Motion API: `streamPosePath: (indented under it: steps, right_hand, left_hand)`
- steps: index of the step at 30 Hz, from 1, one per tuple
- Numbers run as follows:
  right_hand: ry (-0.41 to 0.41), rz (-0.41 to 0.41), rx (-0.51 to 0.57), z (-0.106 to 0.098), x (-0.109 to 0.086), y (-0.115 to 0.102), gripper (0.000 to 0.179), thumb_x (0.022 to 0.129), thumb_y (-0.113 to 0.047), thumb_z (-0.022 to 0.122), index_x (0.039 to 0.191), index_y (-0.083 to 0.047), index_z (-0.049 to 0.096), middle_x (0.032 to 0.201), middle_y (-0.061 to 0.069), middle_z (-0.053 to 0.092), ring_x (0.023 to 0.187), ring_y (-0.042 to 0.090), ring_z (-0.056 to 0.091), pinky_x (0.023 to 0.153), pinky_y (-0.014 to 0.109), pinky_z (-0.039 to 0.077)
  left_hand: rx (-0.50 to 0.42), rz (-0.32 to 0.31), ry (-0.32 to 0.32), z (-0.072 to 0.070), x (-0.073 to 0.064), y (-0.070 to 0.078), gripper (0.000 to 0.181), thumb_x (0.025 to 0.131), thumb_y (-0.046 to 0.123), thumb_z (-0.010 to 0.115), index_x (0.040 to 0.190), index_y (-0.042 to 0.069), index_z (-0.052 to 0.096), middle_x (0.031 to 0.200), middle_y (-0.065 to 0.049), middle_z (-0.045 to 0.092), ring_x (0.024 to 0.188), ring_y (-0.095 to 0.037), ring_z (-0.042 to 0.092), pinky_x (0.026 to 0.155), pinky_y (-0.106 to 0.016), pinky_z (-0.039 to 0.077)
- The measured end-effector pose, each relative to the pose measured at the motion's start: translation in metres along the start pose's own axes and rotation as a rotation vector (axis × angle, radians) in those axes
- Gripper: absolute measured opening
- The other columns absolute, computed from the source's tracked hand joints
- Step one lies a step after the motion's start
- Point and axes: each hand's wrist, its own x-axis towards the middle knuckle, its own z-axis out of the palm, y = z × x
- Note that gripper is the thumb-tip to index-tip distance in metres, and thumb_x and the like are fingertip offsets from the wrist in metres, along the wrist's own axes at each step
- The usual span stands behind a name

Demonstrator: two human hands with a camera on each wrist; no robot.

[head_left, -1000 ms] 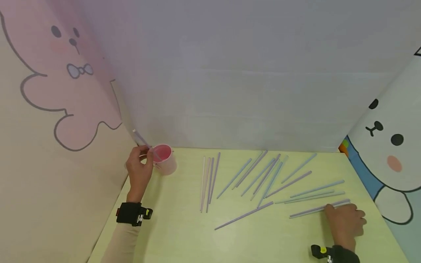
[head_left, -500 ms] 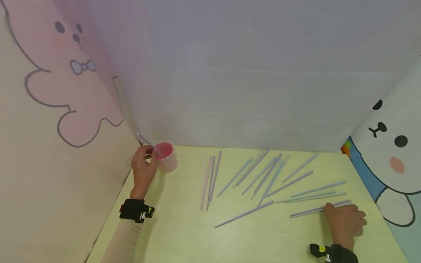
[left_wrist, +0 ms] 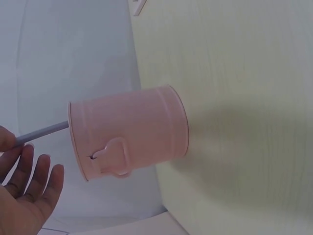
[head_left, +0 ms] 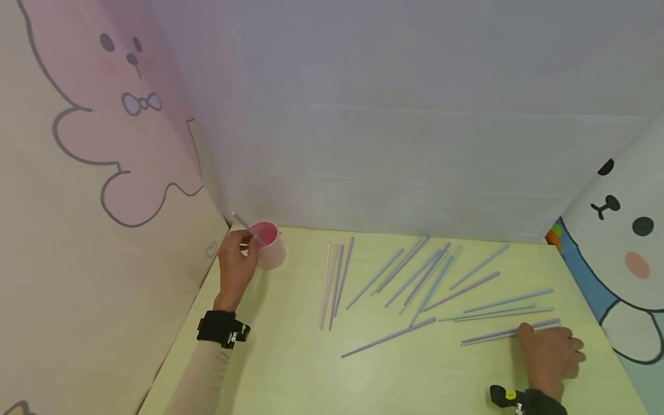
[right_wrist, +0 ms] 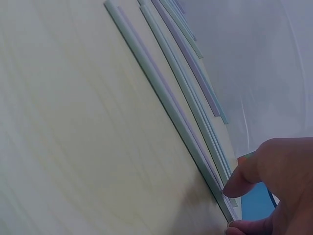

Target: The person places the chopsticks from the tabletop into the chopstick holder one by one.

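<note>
At the table's back left, my left hand (head_left: 238,262) pinches a thin purple stick (head_left: 242,222) near its upper part. The stick slants down into a small pink bucket (head_left: 275,256); its lower end is hidden inside. In the left wrist view the bucket's side handle (left_wrist: 115,157) faces the camera, and the fingers stay off its wall. At the front right, my right hand (head_left: 550,351) has thumb and finger at the right end of a pale green stick (right_wrist: 164,103), which lies beside a purple stick (head_left: 487,334) on the table.
Several pastel sticks lie spread over the pale yellow table (head_left: 290,369). A near-upright group with a pink stick (head_left: 328,294) is right of the bucket. One purple stick (head_left: 389,338) lies alone in front. A grey-white wall (head_left: 363,173) stands along the back edge.
The left hand has lowered the purple stick slightly further into the bucket. The right hand keeps its place at the sticks. The head view has shifted a little.
</note>
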Motion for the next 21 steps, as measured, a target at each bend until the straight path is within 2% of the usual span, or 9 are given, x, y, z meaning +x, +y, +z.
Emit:
streamPosePath:
  steps: [9,15,21]
  right_hand:
    - [-0.005,0.016,-0.012,0.001,0.003,-0.004,0.079,0.091,-0.036,0.044,0.127,0.031,0.025,0.118,0.048,0.030,0.102,0.059,0.037,0.075,0.065,0.047]
    - [0.011,0.012,-0.026,0.003,0.002,-0.004,0.078,0.090,-0.034,0.045,0.126,0.032,0.025,0.116,0.048,0.030,0.101,0.059,0.037,0.072,0.064,0.046]
    - [-0.007,0.031,0.016,0.002,0.002,0.000,0.077,0.090,-0.033,0.045,0.126,0.031,0.025,0.117,0.049,0.032,0.102,0.060,0.038,0.075,0.065,0.044]
  left_hand:
    - [0.009,-0.073,-0.011,-0.004,-0.006,-0.002,0.014,0.087,0.000,0.068,0.099,-0.007,0.065,0.092,-0.018,0.064,0.084,-0.029,0.063,0.069,-0.050,0.058]
    - [0.024,-0.090,-0.014,-0.005,-0.008,-0.002,0.013,0.089,0.002,0.067,0.100,-0.004,0.065,0.093,-0.016,0.064,0.084,-0.027,0.064,0.069,-0.048,0.058]
    - [-0.001,-0.116,-0.011,-0.008,-0.012,-0.004,0.019,0.088,0.001,0.069,0.106,-0.005,0.066,0.097,-0.016,0.066,0.086,-0.028,0.064,0.070,-0.051,0.059]
